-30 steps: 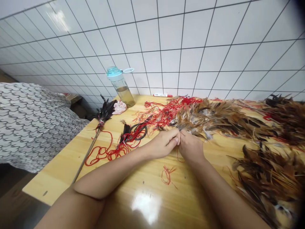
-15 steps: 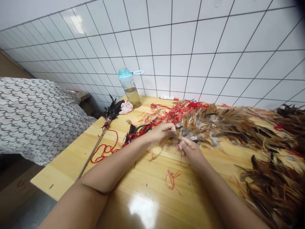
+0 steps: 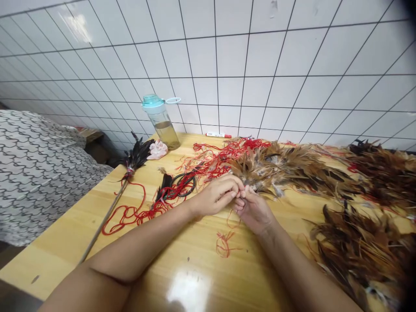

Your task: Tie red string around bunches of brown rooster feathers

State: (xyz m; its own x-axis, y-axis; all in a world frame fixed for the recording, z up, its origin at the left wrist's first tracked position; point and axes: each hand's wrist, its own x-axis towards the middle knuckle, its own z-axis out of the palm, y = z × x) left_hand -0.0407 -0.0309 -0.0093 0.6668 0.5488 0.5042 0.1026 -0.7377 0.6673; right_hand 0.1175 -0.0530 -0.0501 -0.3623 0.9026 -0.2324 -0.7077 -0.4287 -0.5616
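My left hand (image 3: 218, 193) and my right hand (image 3: 254, 211) meet at the middle of the wooden table (image 3: 97, 242), fingers pinched together at the near edge of a pile of brown feathers (image 3: 286, 167). A thin red thread (image 3: 232, 221) hangs in a loop below the fingertips; which hand pinches it I cannot make out. A small tangle of red thread (image 3: 223, 245) lies on the table just in front of my hands. More red thread (image 3: 224, 158) is heaped behind my left hand.
Black-handled scissors (image 3: 182, 184) lie among red thread left of my hands. A thin stick tipped with dark feathers (image 3: 130, 167), a clear bottle with a teal lid (image 3: 160, 121), a pink cloth (image 3: 157, 149) and a red marker (image 3: 219, 135) stand further back. More feathers (image 3: 360, 242) cover the right side. Patterned fabric (image 3: 35, 173) lies left.
Half a second ago my left hand lifted a tuft of brown feathers; now both hands are lowered and pinched together with a red thread loop hanging below them.
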